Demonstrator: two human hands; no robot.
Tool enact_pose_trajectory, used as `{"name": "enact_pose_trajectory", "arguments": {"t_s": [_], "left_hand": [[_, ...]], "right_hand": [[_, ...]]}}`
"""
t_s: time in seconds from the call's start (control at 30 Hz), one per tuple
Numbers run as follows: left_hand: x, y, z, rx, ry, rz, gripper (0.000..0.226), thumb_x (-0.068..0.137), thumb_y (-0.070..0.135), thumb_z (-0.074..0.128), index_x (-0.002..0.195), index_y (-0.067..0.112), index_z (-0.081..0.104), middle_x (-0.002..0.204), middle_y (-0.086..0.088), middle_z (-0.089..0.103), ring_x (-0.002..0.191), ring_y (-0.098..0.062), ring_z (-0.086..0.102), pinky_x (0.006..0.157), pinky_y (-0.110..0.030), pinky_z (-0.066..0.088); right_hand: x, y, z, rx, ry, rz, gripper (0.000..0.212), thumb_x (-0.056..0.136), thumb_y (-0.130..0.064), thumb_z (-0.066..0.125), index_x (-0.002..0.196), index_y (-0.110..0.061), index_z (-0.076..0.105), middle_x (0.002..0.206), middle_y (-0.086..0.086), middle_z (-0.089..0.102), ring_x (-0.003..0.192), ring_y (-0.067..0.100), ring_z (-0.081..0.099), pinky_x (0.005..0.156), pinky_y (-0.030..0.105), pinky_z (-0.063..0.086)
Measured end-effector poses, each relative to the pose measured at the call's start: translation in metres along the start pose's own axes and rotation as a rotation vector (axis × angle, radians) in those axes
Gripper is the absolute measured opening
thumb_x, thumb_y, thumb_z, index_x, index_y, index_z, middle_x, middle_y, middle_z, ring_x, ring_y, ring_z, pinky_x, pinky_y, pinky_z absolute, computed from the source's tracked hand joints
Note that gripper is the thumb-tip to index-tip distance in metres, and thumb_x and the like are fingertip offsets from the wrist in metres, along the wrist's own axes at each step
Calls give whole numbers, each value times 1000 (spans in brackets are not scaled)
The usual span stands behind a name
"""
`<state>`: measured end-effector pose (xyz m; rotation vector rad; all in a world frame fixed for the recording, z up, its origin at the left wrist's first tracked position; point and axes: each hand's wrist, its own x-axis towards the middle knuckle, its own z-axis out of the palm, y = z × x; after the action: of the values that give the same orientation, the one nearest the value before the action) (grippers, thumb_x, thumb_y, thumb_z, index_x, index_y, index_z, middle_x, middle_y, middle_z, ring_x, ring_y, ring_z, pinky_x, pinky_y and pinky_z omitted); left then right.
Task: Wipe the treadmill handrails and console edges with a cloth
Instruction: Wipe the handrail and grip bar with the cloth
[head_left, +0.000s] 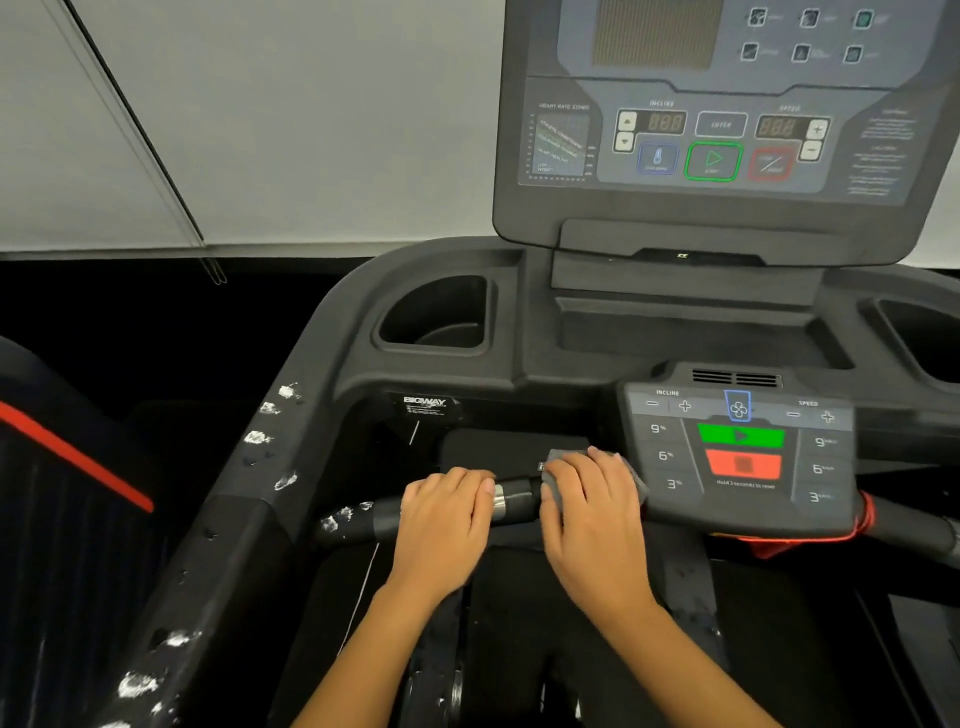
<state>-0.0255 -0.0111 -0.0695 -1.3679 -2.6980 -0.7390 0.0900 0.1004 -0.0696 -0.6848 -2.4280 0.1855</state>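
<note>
Cloth: grey, small, bunched under right hand, on front crossbar right beside lower control pad; bits poking out above knuckles and at pad side.
Right hand: fingers curled over crossbar, clamped on cloth, palm down. Thumb hidden, so how far around the wrap goes = can't tell.
Left hand: bare, no cloth, closed around same crossbar just left of silver ring. Fingers draped over top.
Crossbar: black tube w/ silver ring showing btwn the two hands. White smudges on its left end, near where it meets the side rail.
Side rail: left one, dark, runs diagonally from btm left up toward cup holder. White blotchy marks dotted along it, several spots.
Lower control pad: incline on left, speed on right, green btn over red btn in middle, fan icon on top. Touching or nearly touching cloth edge, can't tell which.
Red cord: hanging off right side of pad.
Console: upright, top right, screen dark, green-outlined start btn and red one beside it.
Cup holder: left of console base, looks empty.
Bkgd: pale blind or wall behind, dark floor below.
</note>
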Motion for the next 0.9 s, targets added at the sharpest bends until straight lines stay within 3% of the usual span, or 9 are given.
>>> {"name": "enact_pose_trajectory", "arguments": {"t_s": [0.23, 0.43, 0.53, 0.67, 0.73, 0.83, 0.9], "left_hand": [[0, -2, 2, -8, 4, 4, 52, 92, 41, 13, 105, 27, 62, 95, 12, 63, 84, -5, 54, 80, -21, 26], [0, 0, 1, 8, -8, 0, 57, 90, 43, 9, 108, 27, 60, 98, 11, 62, 86, -6, 53, 81, -21, 23], [0, -1, 1, 1, -26, 2, 59, 90, 44, 6, 110, 28, 59, 100, 12, 61, 88, -6, 53, 81, -22, 23], [0, -2, 2, -4, -21, 6, 59, 89, 44, 7, 108, 27, 60, 100, 11, 61, 88, -7, 53, 80, -22, 23], [0, -2, 2, -6, -19, 7, 59, 89, 44, 7, 108, 27, 60, 101, 11, 61, 88, -7, 53, 80, -22, 23], [1, -2, 1, -11, -28, 5, 59, 90, 44, 7, 109, 28, 60, 102, 13, 61, 89, -5, 53, 81, -21, 25], [1, -2, 1, -16, -29, 3, 58, 90, 43, 8, 109, 28, 61, 102, 12, 62, 88, -5, 54, 82, -22, 26]], "right_hand": [[6, -14, 8, 36, -119, -133, 26, 88, -26, 46, 104, -14, 62, 101, 1, 64, 94, 19, 59, 91, 33, 41], [16, 2, 0, -128, -110, 54, 23, 87, -26, 43, 85, -11, 61, 78, 5, 58, 72, 25, 55, 69, 39, 46], [39, -10, 0, -235, -286, 68, 33, 87, -29, 38, 72, -8, 59, 65, 10, 60, 60, 32, 58, 58, 37, 43], [77, -6, 6, -95, -699, 208, 39, 94, -33, 33, 89, -8, 63, 93, 11, 66, 86, 32, 60, 75, 37, 43], [70, -7, 10, -142, -624, 160, 40, 93, -33, 32, 84, -9, 63, 86, 9, 66, 81, 30, 61, 70, 36, 42], [40, -7, 13, -141, -267, 40, 37, 89, -34, 35, 70, -14, 59, 63, 2, 60, 59, 25, 58, 60, 35, 41], [24, -5, 14, -63, -102, -9, 28, 90, -32, 39, 75, -17, 57, 69, -1, 57, 64, 20, 54, 66, 35, 39]]}}
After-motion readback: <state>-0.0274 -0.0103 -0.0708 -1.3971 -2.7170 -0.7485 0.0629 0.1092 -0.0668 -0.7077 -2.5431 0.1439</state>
